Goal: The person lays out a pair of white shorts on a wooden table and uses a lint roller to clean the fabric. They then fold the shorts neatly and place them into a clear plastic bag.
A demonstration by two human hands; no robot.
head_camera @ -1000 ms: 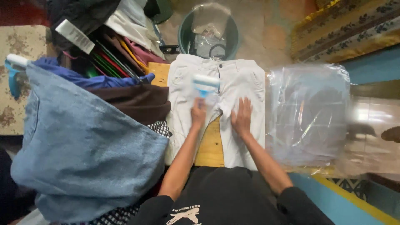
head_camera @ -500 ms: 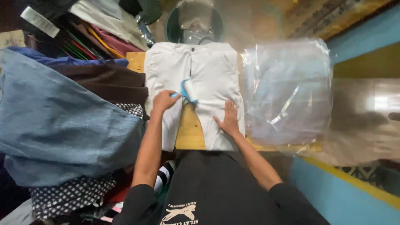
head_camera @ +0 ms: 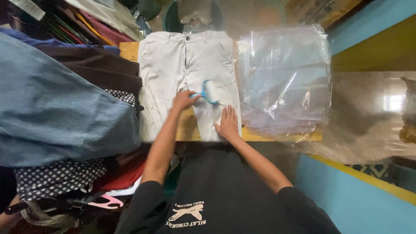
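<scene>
Since half a second ago the small lint roller with a light-blue handle and white roll (head_camera: 209,91) has travelled from the left leg of the trousers across to the right leg, and the left hand (head_camera: 184,100) has followed it toward the middle.

The pair of off-white cotton trousers (head_camera: 167,69) lies flat on the yellow wooden table (head_camera: 187,129), long axis running away from the person, waistband at the far end and legs pointing back toward the body. To the right, touching the trousers' edge, sits a stack of clear, glossy plastic bags (head_camera: 284,78), roughly square. To the left, a heap of folded garments is topped by a large blue denim piece (head_camera: 56,108), with a dotted dark cloth (head_camera: 52,177) lower down.

The left arm reaches forward, forearm bare, its fingers closed around the roller's handle; the roll lies crosswise on the right trouser leg. The right hand (head_camera: 227,124) rests palm down, fingers spread and pointing away, pressing the right leg near the table's front edge, just below the roller.
</scene>
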